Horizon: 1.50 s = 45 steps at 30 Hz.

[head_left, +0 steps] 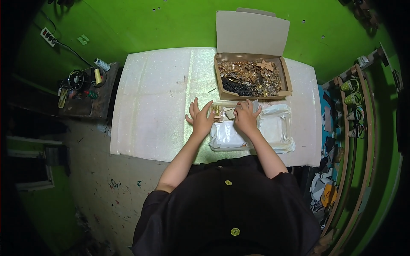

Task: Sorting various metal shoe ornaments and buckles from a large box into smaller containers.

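A shallow clear tray (pixel 253 149) lined with crinkled white sheet lies on the table in front of me. At its far left corner sits a small gold-coloured piece (pixel 216 111). My left hand (pixel 200 118) is beside that corner, fingers spread, with its thumb side close to the gold piece. Over the tray's far middle, my right hand (pixel 247 118) is bent, its fingertips at a small flat beige piece (pixel 229 113). Part of that piece is hidden by the fingers. Behind the tray stands an open cardboard box (pixel 287 81) full of small brown, gold and black trinkets.
The table (pixel 149 98) has a pale shiny cover. A star-shaped piece (pixel 265 65) lies on the box's contents. At left, a small side table (pixel 85 110) carries thread spools (pixel 98 77). At right, a wooden rack (pixel 341 170) holds several sandals (pixel 353 99) near scraps (pixel 328 195).
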### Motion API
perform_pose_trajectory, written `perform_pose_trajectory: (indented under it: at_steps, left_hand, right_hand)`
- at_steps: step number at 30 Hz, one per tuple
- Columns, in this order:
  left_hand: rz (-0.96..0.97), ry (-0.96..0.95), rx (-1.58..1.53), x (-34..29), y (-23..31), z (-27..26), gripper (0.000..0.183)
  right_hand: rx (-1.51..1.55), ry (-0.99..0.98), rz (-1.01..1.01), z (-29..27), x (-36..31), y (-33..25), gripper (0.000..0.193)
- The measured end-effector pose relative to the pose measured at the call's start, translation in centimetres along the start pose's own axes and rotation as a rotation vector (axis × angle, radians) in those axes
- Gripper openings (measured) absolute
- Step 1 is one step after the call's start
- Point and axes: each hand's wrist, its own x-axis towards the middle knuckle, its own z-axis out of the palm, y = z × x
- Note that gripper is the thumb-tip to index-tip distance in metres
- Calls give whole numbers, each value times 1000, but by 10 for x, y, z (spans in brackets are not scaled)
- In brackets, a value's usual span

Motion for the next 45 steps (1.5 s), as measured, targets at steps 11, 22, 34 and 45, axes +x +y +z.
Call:
perform_pose_trajectory:
  at_steps: [11, 22, 34, 45]
  left_hand:
    - [99, -112, 208, -1, 5, 1, 37]
    - [140, -85, 171, -1, -4, 1, 34]
    - [146, -111, 118, 2, -7, -4, 34]
    - [182, -7, 53, 18, 18, -15, 37]
  right_hand:
    - [-81, 35, 125, 34, -6, -7, 19]
    - [-98, 171, 29, 47, -24, -3, 33]
    - [-12, 172, -8, 29, -20, -5, 27]
    - [45, 281, -13, -18, 110, 18, 34]
